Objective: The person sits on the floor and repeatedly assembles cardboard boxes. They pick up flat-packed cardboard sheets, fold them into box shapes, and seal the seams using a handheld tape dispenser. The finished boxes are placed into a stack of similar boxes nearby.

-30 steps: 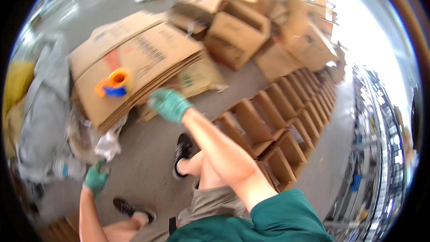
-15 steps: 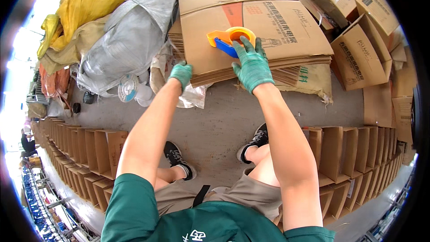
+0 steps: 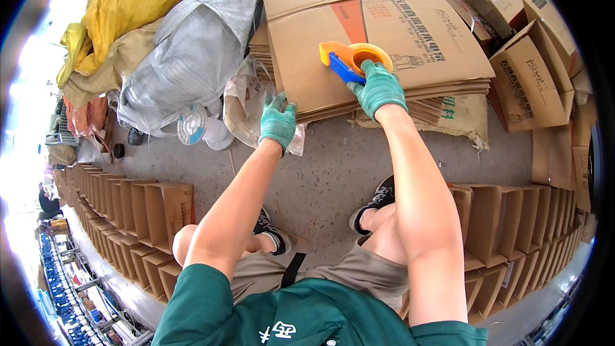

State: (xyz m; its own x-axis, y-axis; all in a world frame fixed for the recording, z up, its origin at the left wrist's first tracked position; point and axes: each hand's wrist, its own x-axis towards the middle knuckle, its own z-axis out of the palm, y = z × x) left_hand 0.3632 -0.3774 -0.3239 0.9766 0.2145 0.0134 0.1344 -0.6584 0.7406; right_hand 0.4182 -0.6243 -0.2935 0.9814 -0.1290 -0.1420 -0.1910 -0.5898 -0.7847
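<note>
A stack of flat cardboard cartons [image 3: 307, 93] lies in front of me, printed side up. On its top sheet is an orange and blue tape dispenser [image 3: 333, 49] with a roll of tape in it. My right hand [image 3: 379, 92], in a green knitted glove, grips the dispenser's near side, its fingers at the roll. My left hand [image 3: 278, 122], gloved alike, is beside the stack's near left corner. Its fingers are a little apart and nothing shows in them.
Left of the stack are a grey sack [image 3: 186, 51], a yellow sack [image 3: 131, 10] and a small white fan [image 3: 192, 125]. Opened cartons [image 3: 532, 83] crowd the right. Rows of standing cartons [image 3: 168, 215] run behind me on both sides.
My left hand has come away from the stack's near left corner, and its fingers have spread. My right hand has closed on the dispenser, which it was touching from above.
</note>
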